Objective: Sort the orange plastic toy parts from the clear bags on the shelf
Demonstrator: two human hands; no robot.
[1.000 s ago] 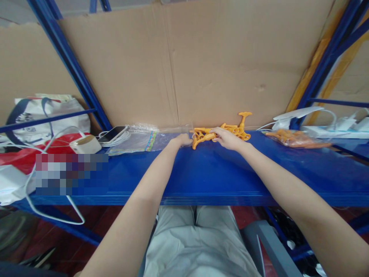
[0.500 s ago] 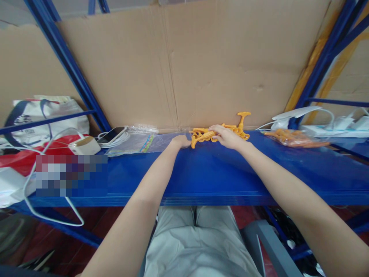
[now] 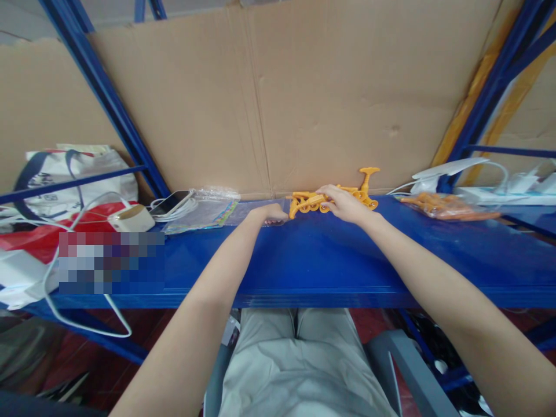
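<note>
Several yellow-orange plastic pieces (image 3: 309,202) with curved ends and round rings lie in a row at the back of the blue shelf. My right hand (image 3: 345,204) is over the middle of them, its fingers closed around one long piece that points left. A T-shaped end (image 3: 369,171) of another piece stands up at the right of the row. My left hand (image 3: 270,214) is closed on the mouth of a flat clear plastic bag (image 3: 243,213), just left of the pieces. The tip of the long piece is close to my left fingers, and I cannot tell whether it is inside the bag.
More clear bags (image 3: 204,211) lie left, by a phone (image 3: 171,202) and white cables. A filled bag of orange pieces (image 3: 449,207) and a power strip (image 3: 499,196) are right. Cardboard (image 3: 325,98) stands behind; a chair armrest (image 3: 403,359) is below the shelf (image 3: 321,260).
My left hand has turned and shifted slightly left with the bag mouth. The long piece in my right hand has tilted a little, and the view has shifted slightly.
</note>
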